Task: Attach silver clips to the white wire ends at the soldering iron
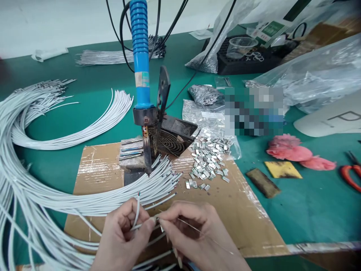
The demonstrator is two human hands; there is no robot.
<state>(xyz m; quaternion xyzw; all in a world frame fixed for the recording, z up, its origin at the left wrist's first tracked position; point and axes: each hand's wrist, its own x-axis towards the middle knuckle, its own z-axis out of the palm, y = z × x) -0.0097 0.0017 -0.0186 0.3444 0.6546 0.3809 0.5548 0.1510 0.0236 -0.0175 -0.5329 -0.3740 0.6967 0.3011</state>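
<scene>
My left hand (124,235) pinches a thin white cable (137,210) whose stripped end curls up between the fingers. My right hand (194,235) is closed in a pinch at the cable's tip, holding a small metal piece (161,227) and a fine wire (191,229) that trails right. Both hands meet at the near edge of a cardboard sheet (239,210). Just beyond them lies a fanned bundle of white cables (135,192). A blue-handled soldering iron (140,56) stands fixed in a stand, tip down, above the bundle.
A pile of small metal clips (208,160) lies on the cardboard to the right. More white cables (36,124) sweep across the green table at left. Pink cloth (293,152), a yellow sponge (282,169), red-handled pliers (351,175) and plastic bags (316,75) sit right.
</scene>
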